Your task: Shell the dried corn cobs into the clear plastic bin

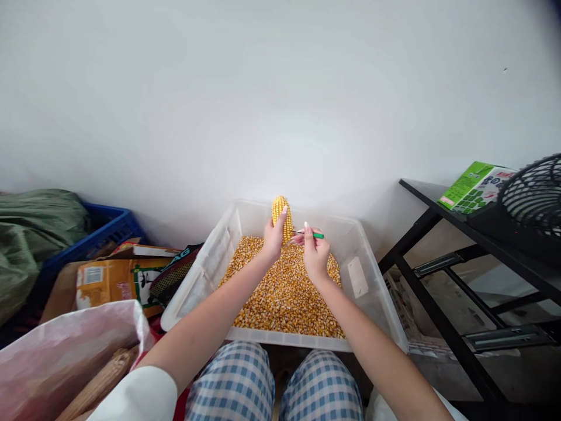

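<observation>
An ear of yellow corn [280, 209] stands nearly upright in my left hand [273, 237], whose fingers wrap round it with the thumb along its right side. My right hand [315, 248] pinches a screwdriver with a green handle [317, 235]. Its thin metal shaft points left and reaches the lower part of the ear; whether the tip is between the kernels I cannot make out. Both hands are above a translucent plastic bin [372, 280], in which loose corn kernels [284, 292] form a thick layer.
At the lower left, a white sack [87, 333] holds bare cobs [99, 383]. Beyond it are a yellow package [107, 283] and a blue crate [109, 231]. On the right, a black folding table [456, 228] carries a green box [475, 187] and a black fan [534, 196]. A white wall rises behind the bin.
</observation>
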A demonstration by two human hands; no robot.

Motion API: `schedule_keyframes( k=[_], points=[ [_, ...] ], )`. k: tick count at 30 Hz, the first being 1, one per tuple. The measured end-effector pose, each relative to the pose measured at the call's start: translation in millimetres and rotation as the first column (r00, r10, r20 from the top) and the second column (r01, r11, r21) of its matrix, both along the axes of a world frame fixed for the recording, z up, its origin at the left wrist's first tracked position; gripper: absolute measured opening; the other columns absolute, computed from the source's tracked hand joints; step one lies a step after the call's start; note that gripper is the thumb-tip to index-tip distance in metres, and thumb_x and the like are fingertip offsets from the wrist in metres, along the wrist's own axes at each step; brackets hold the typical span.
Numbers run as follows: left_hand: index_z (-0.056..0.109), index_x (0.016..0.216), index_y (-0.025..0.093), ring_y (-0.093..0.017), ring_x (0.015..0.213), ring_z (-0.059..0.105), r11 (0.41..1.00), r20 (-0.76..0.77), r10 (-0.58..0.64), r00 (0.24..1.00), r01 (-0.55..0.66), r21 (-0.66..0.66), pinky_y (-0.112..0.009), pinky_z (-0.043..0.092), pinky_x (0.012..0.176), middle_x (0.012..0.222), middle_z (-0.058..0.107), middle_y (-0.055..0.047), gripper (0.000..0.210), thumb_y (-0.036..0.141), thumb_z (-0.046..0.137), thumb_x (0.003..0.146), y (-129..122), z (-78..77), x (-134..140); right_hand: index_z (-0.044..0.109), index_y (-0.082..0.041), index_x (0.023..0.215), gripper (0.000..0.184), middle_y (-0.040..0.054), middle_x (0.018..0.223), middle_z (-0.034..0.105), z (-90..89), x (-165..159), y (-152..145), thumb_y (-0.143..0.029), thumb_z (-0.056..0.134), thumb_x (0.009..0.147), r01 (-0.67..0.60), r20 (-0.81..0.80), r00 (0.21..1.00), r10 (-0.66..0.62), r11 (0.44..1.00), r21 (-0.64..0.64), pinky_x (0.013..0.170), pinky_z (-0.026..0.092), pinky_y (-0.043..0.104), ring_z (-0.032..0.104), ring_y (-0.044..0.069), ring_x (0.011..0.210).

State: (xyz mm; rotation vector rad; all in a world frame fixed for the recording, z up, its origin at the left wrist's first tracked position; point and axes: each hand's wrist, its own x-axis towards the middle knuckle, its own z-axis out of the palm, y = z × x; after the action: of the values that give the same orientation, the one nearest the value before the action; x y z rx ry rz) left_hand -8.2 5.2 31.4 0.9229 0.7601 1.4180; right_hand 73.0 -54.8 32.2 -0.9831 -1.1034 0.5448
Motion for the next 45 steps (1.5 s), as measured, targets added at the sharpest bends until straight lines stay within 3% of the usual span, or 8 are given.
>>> schedule_keyframes(
  k=[5, 10, 14, 21, 30, 34, 39, 45],
  points=[
    [0.052, 0.097, 0.014, -0.013, 0.059, 0.056, 0.997, -0.018, 0.082, 0.996, -0.082, 0.005, -0.023, 0.044, 0.052, 0.07, 0.057, -0.004, 0.049, 0.055, 0.054, 0.07, 1.0, -2.7, -1.2, 0.057, -0.014, 0.076, 0.033, 0.0029, 0.061, 0.064, -3.5, 0.2, 7.5, -0.045, 0.046, 0.079, -0.109, -0.257, 0.962, 0.09, 0.992, -0.061, 0.053, 0.049, 0.025, 0.06, 0.013, 0.052],
    [0.053, 0.095, 0.013, -0.014, 0.056, 0.056, 1.0, -0.123, 0.005, 0.992, -0.002, 0.026, -0.024, 0.044, 0.048, 0.067, 0.057, -0.004, 0.05, 0.056, 0.055, 0.069, 0.2, -1.3, -3.6, 0.054, -0.015, 0.069, 0.034, 0.002, 0.054, 0.063, -1.4, 10.3, 14.4, -0.048, 0.051, 0.075, -0.181, -0.365, 0.923, 0.124, 0.975, -0.127, 0.046, 0.047, 0.022, 0.06, 0.012, 0.048],
    [0.054, 0.097, 0.013, -0.015, 0.058, 0.056, 0.986, -0.274, -0.078, 0.959, 0.114, 0.119, -0.025, 0.044, 0.052, 0.068, 0.059, -0.004, 0.049, 0.053, 0.055, 0.07, -2.9, 6.6, -8.2, 0.052, -0.015, 0.066, 0.039, 0.0014, 0.048, 0.06, 1.2, 21.0, 19.4, -0.053, 0.051, 0.073, -0.214, -0.375, 0.917, 0.136, 0.961, -0.173, 0.041, 0.045, 0.02, 0.057, 0.012, 0.042],
    [0.059, 0.1, 0.013, -0.017, 0.079, 0.056, 0.93, -0.48, -0.005, 0.877, 0.181, 0.321, -0.024, 0.043, 0.07, 0.089, 0.062, -0.006, 0.046, 0.046, 0.06, 0.068, -5.1, 12.6, -13.0, 0.051, -0.016, 0.063, 0.039, -0.0005, 0.042, 0.056, 1.1, 28.0, 20.9, -0.055, 0.053, 0.07, -0.274, -0.277, 0.943, 0.188, 0.908, -0.316, 0.033, 0.04, 0.02, 0.051, 0.011, 0.033],
    [0.057, 0.094, 0.011, -0.015, 0.058, 0.056, 0.984, -0.24, -0.16, 0.957, 0.173, 0.036, -0.025, 0.044, 0.052, 0.068, 0.059, -0.006, 0.051, 0.055, 0.057, 0.068, 5.5, 1.3, -10.6, 0.054, -0.015, 0.069, 0.041, 0.0015, 0.05, 0.062, 3.3, 23.4, 18.4, -0.056, 0.049, 0.073, -0.222, -0.26, 0.951, 0.17, 0.957, -0.188, 0.041, 0.046, 0.021, 0.058, 0.012, 0.042],
    [0.056, 0.092, 0.012, -0.015, 0.06, 0.057, 0.986, -0.175, -0.149, 0.973, 0.16, 0.053, -0.025, 0.044, 0.055, 0.07, 0.059, -0.005, 0.049, 0.054, 0.057, 0.068, 6.9, 0.1, -9.3, 0.056, -0.015, 0.071, 0.039, 0.0023, 0.054, 0.064, -0.4, 18.0, 17.9, -0.053, 0.049, 0.073, -0.239, -0.264, 0.945, 0.192, 0.958, -0.16, 0.042, 0.046, 0.02, 0.059, 0.011, 0.044],
    [0.059, 0.09, 0.011, -0.015, 0.062, 0.055, 0.991, -0.26, -0.078, 0.962, 0.103, 0.081, -0.024, 0.042, 0.058, 0.067, 0.059, -0.004, 0.048, 0.052, 0.059, 0.067, 1.3, 2.9, -8.1, 0.054, -0.015, 0.069, 0.04, 0.0014, 0.05, 0.061, -3.6, 18.8, 19.4, -0.055, 0.048, 0.073, -0.2, -0.217, 0.963, 0.157, 0.961, -0.193, 0.04, 0.044, 0.02, 0.055, 0.011, 0.04],
    [0.059, 0.092, 0.011, -0.013, 0.059, 0.053, 0.972, -0.35, -0.123, 0.929, 0.184, 0.148, -0.022, 0.042, 0.057, 0.066, 0.058, -0.002, 0.045, 0.049, 0.06, 0.067, -5.6, 6.5, -6.1, 0.05, -0.017, 0.064, 0.041, -0.0006, 0.044, 0.057, -2.8, 22.9, 20.0, -0.057, 0.048, 0.072, -0.207, -0.22, 0.964, 0.151, 0.945, -0.255, 0.036, 0.041, 0.02, 0.052, 0.011, 0.034]
  ],
)
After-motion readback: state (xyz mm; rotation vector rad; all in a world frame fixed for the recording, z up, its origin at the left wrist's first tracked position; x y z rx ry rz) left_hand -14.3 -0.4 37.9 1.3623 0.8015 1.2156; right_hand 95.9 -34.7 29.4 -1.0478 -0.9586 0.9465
